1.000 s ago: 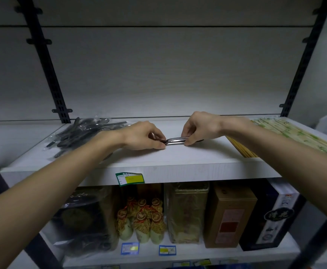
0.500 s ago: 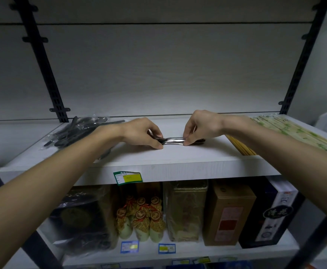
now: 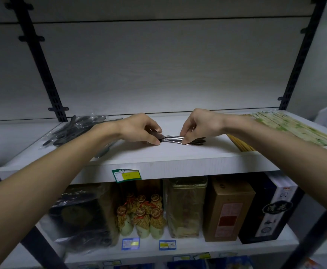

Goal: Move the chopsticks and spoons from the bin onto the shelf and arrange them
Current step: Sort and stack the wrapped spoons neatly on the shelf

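Observation:
A small stack of metal spoons (image 3: 172, 139) lies sideways on the white shelf (image 3: 178, 158), near its middle. My left hand (image 3: 139, 131) pinches the stack's left end with curled fingers. My right hand (image 3: 198, 125) pinches the right part, thumb and fingertips on the handles. A bundle of dark spoons in clear plastic (image 3: 75, 129) lies at the shelf's left. Packs of chopsticks in green-printed wrappers (image 3: 290, 127) and bare wooden chopsticks (image 3: 238, 143) lie at the right. The bin is out of view.
Black shelf uprights (image 3: 40, 61) (image 3: 296, 61) stand at the back corners. A yellow-green price tag (image 3: 126, 175) hangs on the shelf's front edge. Below it, the lower shelf holds small wrapped bottles (image 3: 141, 216), a gold tin (image 3: 185, 206), a brown box (image 3: 226, 210) and a dark box (image 3: 269, 212).
Both hands have stayed on the metal spoons and shifted only slightly; the stack now lies a bit flatter on the shelf. The camera has tilted a little.

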{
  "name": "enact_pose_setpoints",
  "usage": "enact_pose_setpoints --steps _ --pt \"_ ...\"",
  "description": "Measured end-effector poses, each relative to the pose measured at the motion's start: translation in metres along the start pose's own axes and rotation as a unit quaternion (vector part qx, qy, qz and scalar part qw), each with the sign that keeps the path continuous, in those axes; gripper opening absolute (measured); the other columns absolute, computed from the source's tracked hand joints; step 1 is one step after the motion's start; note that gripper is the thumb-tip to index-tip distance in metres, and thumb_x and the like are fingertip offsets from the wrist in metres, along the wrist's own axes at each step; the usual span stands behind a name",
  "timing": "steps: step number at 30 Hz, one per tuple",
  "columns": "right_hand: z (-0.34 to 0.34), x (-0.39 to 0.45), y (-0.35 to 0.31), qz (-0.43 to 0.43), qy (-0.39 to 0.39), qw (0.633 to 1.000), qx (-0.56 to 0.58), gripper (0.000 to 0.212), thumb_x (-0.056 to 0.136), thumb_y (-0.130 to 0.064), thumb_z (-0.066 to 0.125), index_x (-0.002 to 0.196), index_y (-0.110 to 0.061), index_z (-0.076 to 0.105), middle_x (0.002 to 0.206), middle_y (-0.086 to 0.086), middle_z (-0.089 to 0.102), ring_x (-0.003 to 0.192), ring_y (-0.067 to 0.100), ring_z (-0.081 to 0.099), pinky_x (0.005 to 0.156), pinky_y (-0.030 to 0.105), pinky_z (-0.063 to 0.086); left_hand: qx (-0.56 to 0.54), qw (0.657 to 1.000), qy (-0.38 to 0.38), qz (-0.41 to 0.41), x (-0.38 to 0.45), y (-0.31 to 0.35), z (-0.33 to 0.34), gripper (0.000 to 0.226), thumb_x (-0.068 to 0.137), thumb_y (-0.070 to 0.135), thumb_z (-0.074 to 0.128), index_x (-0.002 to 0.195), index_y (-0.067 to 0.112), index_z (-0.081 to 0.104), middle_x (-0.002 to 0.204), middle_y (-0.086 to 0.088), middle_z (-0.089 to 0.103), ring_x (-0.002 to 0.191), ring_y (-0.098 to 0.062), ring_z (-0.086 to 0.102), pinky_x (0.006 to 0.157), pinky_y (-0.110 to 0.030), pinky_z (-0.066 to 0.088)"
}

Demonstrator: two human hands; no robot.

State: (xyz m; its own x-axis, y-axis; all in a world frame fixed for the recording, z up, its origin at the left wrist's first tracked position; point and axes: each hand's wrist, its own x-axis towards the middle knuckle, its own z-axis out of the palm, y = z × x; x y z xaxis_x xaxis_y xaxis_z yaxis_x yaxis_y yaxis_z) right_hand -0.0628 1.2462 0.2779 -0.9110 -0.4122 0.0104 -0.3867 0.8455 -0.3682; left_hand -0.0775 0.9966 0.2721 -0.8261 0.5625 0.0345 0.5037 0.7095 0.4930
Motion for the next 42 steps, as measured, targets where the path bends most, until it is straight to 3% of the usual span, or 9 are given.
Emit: enact_pose_setpoints --steps 4,8,16,23,29,33,37,42 --pt "0.002 -0.004 -0.005 0.003 -0.002 1.000 0.012 0.019 0.075 -0.037 0.086 0.088 -0.025 0.081 0.081 -0.012 0.076 0.073 0.004 0.064 0.068 0.021 0.051 0.031 1.000 0.002 0.001 -0.001 -0.001 -0.002 0.033 0.084 0.022 0.082 0.115 0.013 0.076 0.105 0.002 0.077 0.103 -0.019 0.070 0.098 -0.039 0.053" --pt "0.002 -0.007 -0.011 0.006 -0.001 1.000 -0.018 0.023 0.075 -0.039 0.086 0.092 -0.025 0.081 0.085 -0.012 0.074 0.076 0.005 0.064 0.068 0.020 0.048 0.076 0.997 0.002 0.006 -0.002 0.000 -0.004 0.037 0.081 0.027 0.084 0.116 0.018 0.076 0.106 0.006 0.076 0.100 -0.013 0.070 0.097 -0.040 0.053" --pt "-0.001 -0.013 -0.020 0.020 -0.019 0.999 -0.032 0.021 0.076 -0.035 0.086 0.092 -0.023 0.081 0.087 -0.013 0.074 0.079 0.003 0.064 0.079 0.027 0.054 0.053 0.998 -0.003 0.022 -0.012 -0.002 -0.006 0.034 0.083 0.021 0.082 0.116 0.018 0.075 0.107 0.007 0.076 0.103 -0.014 0.069 0.099 -0.040 0.052" --pt "-0.002 -0.014 -0.019 0.023 -0.025 0.999 -0.024 0.017 0.079 -0.028 0.084 0.094 -0.020 0.080 0.076 -0.017 0.069 0.066 0.000 0.059 0.059 0.014 0.042 0.034 0.999 -0.014 0.028 -0.019 0.004 -0.007 0.042 0.078 0.022 0.087 0.119 0.017 0.075 0.110 0.009 0.076 0.099 -0.003 0.069 0.094 -0.022 0.052" --pt "0.001 -0.016 -0.021 0.000 -0.029 1.000 -0.002 0.019 0.079 -0.030 0.085 0.095 -0.021 0.081 0.087 -0.009 0.075 0.073 0.003 0.061 0.066 0.016 0.045 0.026 0.999 -0.018 0.029 -0.022 0.002 -0.009 0.047 0.075 0.019 0.089 0.120 0.016 0.074 0.111 0.009 0.076 0.099 0.000 0.070 0.095 -0.020 0.053" --pt "0.001 -0.016 -0.020 -0.011 -0.024 1.000 -0.002 0.019 0.078 -0.030 0.085 0.095 -0.022 0.081 0.089 -0.008 0.076 0.078 0.006 0.064 0.068 0.018 0.048 0.026 0.999 -0.018 0.030 -0.024 0.002 -0.008 0.047 0.077 0.030 0.087 0.121 0.020 0.074 0.110 0.013 0.075 0.103 -0.004 0.068 0.100 -0.028 0.053" --pt "0.003 -0.015 -0.020 -0.021 -0.014 1.000 -0.003 0.022 0.077 -0.029 0.086 0.096 -0.022 0.080 0.092 -0.005 0.077 0.085 0.013 0.069 0.077 0.025 0.054 0.010 0.999 -0.003 0.038 -0.025 0.000 -0.005 0.034 0.081 0.027 0.085 0.113 0.019 0.077 0.102 0.009 0.077 0.095 -0.012 0.072 0.094 -0.036 0.056" --pt "0.004 -0.014 -0.020 -0.025 -0.017 1.000 -0.002 0.021 0.075 -0.031 0.087 0.094 -0.025 0.079 0.090 -0.006 0.077 0.086 0.012 0.069 0.077 0.023 0.053 0.039 0.999 0.009 0.019 -0.020 -0.004 -0.004 0.032 0.077 0.032 0.087 0.107 0.026 0.078 0.098 0.007 0.078 0.089 -0.018 0.074 0.091 -0.040 0.057"
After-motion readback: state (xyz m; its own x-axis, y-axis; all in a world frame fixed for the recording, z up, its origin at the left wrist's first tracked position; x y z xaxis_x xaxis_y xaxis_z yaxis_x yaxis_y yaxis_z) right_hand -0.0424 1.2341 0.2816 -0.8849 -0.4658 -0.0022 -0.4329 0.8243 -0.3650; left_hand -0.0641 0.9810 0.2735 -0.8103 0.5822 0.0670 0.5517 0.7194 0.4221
